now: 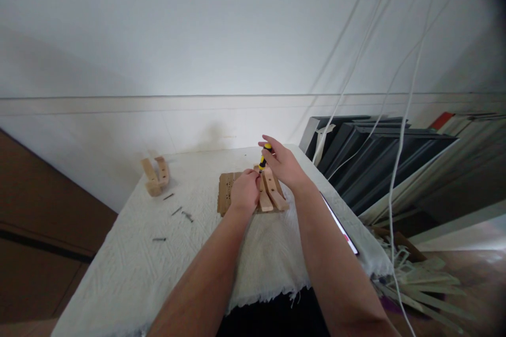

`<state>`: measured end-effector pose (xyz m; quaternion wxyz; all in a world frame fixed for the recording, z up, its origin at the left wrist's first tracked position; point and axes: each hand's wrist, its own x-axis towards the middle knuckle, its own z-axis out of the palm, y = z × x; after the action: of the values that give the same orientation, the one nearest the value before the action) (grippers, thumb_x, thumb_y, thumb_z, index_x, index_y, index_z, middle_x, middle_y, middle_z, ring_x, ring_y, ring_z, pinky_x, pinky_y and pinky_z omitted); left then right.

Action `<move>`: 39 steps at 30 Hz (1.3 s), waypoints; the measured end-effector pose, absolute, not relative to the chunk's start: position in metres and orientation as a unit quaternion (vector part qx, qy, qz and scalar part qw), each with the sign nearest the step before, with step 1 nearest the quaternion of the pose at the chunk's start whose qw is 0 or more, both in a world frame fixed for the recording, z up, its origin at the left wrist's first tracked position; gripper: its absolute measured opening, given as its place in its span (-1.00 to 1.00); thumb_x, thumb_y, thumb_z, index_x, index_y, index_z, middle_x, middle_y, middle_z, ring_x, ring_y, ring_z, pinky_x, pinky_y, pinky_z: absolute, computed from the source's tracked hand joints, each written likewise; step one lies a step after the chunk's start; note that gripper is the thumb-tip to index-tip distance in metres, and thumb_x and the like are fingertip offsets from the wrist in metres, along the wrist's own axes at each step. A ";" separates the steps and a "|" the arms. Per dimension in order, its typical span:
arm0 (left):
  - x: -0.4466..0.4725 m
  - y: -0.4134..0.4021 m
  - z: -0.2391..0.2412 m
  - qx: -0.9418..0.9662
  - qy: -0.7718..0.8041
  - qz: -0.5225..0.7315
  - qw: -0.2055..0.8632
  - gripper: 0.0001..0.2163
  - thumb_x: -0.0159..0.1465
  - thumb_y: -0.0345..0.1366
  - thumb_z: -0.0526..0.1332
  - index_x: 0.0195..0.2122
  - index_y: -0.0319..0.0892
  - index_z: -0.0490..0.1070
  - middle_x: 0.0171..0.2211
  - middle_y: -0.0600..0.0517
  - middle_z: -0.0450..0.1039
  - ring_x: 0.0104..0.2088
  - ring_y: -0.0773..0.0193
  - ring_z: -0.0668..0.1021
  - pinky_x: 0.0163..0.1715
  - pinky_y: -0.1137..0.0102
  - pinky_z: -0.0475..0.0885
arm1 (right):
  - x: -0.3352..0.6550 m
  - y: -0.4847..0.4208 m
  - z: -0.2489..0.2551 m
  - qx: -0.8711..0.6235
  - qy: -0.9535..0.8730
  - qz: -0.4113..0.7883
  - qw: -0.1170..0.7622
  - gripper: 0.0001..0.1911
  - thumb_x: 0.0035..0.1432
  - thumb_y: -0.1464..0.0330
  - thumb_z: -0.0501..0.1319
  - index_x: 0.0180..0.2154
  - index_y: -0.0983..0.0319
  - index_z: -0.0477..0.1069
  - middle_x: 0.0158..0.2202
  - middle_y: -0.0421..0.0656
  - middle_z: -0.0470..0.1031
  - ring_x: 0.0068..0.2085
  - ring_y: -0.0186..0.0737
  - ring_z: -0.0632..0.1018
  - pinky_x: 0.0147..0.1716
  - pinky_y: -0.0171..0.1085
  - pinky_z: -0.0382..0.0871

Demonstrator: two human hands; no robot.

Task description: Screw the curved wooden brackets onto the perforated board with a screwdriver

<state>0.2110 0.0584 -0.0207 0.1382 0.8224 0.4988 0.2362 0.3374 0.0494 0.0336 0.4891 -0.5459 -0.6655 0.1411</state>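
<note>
Far left on the white cloth (130,268): a small wooden piece (155,175) shaped like a U, well apart from both hands. Just right of that, a few little screws (182,214), loose on the cloth and spread out.

Next, in the middle, a flat wooden board (226,194), lying on the cloth near the far end of the table. On top of the board, the left hand (245,192), palm down, fingers bent and close together, tips down at the far end of the wooden strips (271,196). Cannot tell whether pinching anything small there. Two wooden strips, side by side on the right part of the board.

Right above the far end of the strips, a screwdriver (264,160) with a yellow and black handle, standing almost straight up, tip down by the left fingertips. Around the top of the handle, the right hand (283,166), fingers closed tight on the screwdriver from the right side.

Farther right, at the table edge, a thin flat screen (340,227), close under the right arm. Past the table, dark panels (379,152) leaning on the wall, white cables (400,131) hanging down in front, and a heap of pale strips (419,280) on the floor.
</note>
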 end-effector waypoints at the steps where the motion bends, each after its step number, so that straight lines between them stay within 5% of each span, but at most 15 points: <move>1: 0.211 0.059 -0.021 0.822 0.499 0.235 0.139 -0.72 0.37 -0.30 -0.01 -0.17 -0.16 0.52 -0.07 -0.05 0.50 -0.12 0.23 0.54 -0.06 0.43 0.35 | 0.337 0.051 0.030 -0.544 -0.645 0.143 0.517 -0.60 0.22 0.24 0.08 0.07 0.21 0.30 -0.11 -0.07 0.53 -0.23 -0.25 0.53 -0.20 -0.23 0.41; 5: 0.211 0.059 -0.022 0.823 0.499 0.237 0.130 -0.73 0.36 -0.31 0.00 -0.19 -0.16 0.51 -0.08 -0.04 0.50 -0.14 0.23 0.54 -0.07 0.42 0.36 | 0.331 0.057 0.021 -0.568 -0.595 0.079 0.562 -0.69 0.10 0.15 0.22 -0.16 0.20 0.40 -0.38 -0.19 0.47 -0.43 -0.30 0.43 -0.36 -0.27 0.34; 13: 0.211 0.061 -0.025 0.828 0.491 0.245 0.110 -0.77 0.34 -0.33 0.03 -0.23 -0.16 0.50 -0.11 -0.02 0.51 -0.16 0.23 0.55 -0.09 0.42 0.38 | 0.337 0.043 0.021 -0.518 -0.678 0.146 0.500 -0.52 0.25 0.28 0.02 0.19 0.13 0.19 -0.16 -0.12 0.52 -0.20 -0.21 0.52 -0.14 -0.19 0.36; 19: 0.210 0.061 -0.024 0.834 0.490 0.236 0.096 -0.79 0.34 -0.33 0.05 -0.24 -0.17 0.49 -0.12 -0.02 0.51 -0.17 0.25 0.55 -0.10 0.43 0.38 | 0.335 0.052 0.011 -0.563 -0.612 0.124 0.542 -0.57 0.13 0.18 0.18 0.01 0.18 0.33 -0.28 -0.18 0.50 -0.46 -0.31 0.42 -0.37 -0.27 0.34; 25: 0.210 0.061 -0.025 0.835 0.492 0.234 0.083 -0.78 0.34 -0.32 0.03 -0.24 -0.16 0.48 -0.11 -0.02 0.51 -0.17 0.25 0.55 -0.12 0.42 0.39 | 0.339 0.051 0.012 -0.547 -0.666 0.168 0.478 -0.72 0.20 0.22 0.07 -0.23 0.22 0.47 -0.37 -0.17 0.51 -0.35 -0.26 0.47 -0.27 -0.25 0.33; 33: 0.211 0.062 -0.023 0.833 0.491 0.234 0.098 -0.76 0.34 -0.33 0.03 -0.20 -0.16 0.51 -0.13 -0.04 0.53 -0.18 0.23 0.56 -0.12 0.40 0.40 | 0.332 0.054 0.014 -0.622 -0.595 0.107 0.498 -0.72 0.01 0.18 0.27 -0.32 0.25 0.45 -0.33 -0.11 0.53 -0.34 -0.23 0.45 -0.28 -0.23 0.29; 39: 0.211 0.062 -0.024 0.835 0.488 0.236 0.099 -0.76 0.33 -0.33 0.04 -0.21 -0.17 0.53 -0.13 -0.06 0.53 -0.16 0.22 0.56 -0.09 0.41 0.39 | 0.336 0.044 0.024 -0.567 -0.677 0.150 0.445 -0.80 0.13 0.30 0.11 -0.34 0.22 0.48 -0.42 -0.20 0.48 -0.41 -0.27 0.41 -0.33 -0.27 0.24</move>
<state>0.2108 0.0624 -0.0240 0.0988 0.8346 0.4878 0.2361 0.3356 0.0439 0.0236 0.4450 -0.5672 -0.6765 0.1504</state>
